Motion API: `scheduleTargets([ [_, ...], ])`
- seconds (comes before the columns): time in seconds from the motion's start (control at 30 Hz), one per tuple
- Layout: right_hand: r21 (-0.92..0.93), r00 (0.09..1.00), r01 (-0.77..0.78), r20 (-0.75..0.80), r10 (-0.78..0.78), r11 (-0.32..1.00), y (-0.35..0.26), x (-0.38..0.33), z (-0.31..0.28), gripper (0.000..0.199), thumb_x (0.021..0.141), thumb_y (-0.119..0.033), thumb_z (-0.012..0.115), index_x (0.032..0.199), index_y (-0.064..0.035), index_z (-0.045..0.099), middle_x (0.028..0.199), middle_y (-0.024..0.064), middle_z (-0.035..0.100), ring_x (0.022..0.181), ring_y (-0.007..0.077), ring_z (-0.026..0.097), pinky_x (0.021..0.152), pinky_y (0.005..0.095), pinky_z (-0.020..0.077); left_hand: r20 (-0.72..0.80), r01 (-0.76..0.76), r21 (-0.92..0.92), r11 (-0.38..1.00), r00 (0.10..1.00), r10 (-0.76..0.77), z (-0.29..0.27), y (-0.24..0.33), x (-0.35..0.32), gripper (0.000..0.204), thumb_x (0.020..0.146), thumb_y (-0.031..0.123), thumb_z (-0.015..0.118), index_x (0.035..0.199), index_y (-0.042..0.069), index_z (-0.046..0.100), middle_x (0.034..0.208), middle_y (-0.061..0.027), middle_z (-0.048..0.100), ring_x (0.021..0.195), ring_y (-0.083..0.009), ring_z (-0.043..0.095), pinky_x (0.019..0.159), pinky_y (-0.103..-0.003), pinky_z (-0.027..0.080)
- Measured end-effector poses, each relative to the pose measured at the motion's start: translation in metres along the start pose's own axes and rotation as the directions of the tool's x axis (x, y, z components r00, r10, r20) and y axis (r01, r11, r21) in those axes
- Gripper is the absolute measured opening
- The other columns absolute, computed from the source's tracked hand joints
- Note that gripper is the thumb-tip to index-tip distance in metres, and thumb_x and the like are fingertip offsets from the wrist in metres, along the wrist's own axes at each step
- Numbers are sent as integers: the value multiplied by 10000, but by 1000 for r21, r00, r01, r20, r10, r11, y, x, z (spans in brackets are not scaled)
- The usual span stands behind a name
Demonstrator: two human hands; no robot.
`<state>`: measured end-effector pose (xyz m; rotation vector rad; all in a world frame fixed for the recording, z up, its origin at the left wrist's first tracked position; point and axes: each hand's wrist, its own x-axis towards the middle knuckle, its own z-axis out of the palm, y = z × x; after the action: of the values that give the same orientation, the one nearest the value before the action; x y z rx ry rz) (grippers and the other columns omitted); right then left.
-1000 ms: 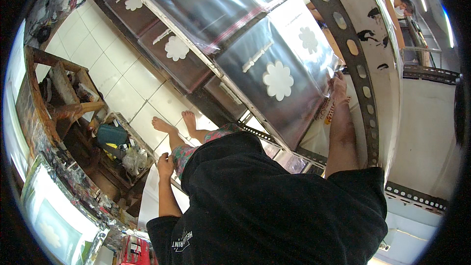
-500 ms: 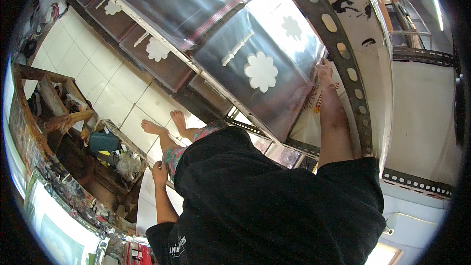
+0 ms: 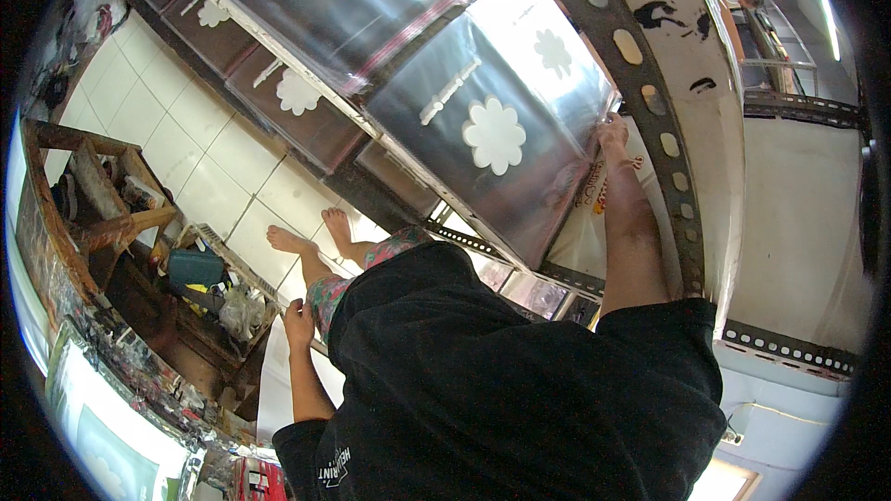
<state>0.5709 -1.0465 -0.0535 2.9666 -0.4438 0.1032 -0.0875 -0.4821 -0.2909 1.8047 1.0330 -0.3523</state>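
Note:
A glossy, see-through plastic sheet (image 3: 422,144) with white flower prints lies on the rack-like table before me. My right hand (image 3: 613,133) is closed at its right corner, with the fingertips pinching the plastic edge. The arm reaches out over a pale surface with red and yellow print. My left hand (image 3: 298,325) hangs low beside my thigh, away from the sheet. Its fingers are loosely curled and I see nothing in them.
A second printed sheet (image 3: 371,14) lies farther off. A perforated metal strip (image 3: 654,97) curves along the right side. At left, a wooden frame stand (image 3: 130,223) and a crate (image 3: 264,283) of odds and ends stand on the tiled floor (image 3: 218,181).
Almost nothing differs. My left hand has risen very slightly, and my right hand stays at the sheet's corner.

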Motion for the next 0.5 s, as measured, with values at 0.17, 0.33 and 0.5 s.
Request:
scheduleTargets([
  [0.17,367,999,33,17,-42,930,6,2,18,411,881,2,627,1291,-20,645,1070,144,716,919,183,672,721,294,528,16,44,-3,999,999,-44,-6,7,-3,386,950,209,603,1201,-82,637,1108,-285,694,997,-382,703,862,-426,554],
  [0.33,544,991,-42,132,-35,838,27,15,31,207,950,-61,575,1115,14,674,954,81,685,830,168,634,666,301,507,41,73,-26,997,997,-72,-11,18,-6,403,940,229,598,1205,-70,651,1163,-276,686,1075,-373,682,937,-415,528],
  [0.5,683,976,3,157,-150,730,21,25,37,303,991,-238,558,1181,-17,643,978,53,649,869,149,623,733,285,522,43,140,-109,984,990,-136,-22,31,-13,417,936,245,601,1197,-76,650,1141,-277,693,1059,-387,687,929,-429,533],
])
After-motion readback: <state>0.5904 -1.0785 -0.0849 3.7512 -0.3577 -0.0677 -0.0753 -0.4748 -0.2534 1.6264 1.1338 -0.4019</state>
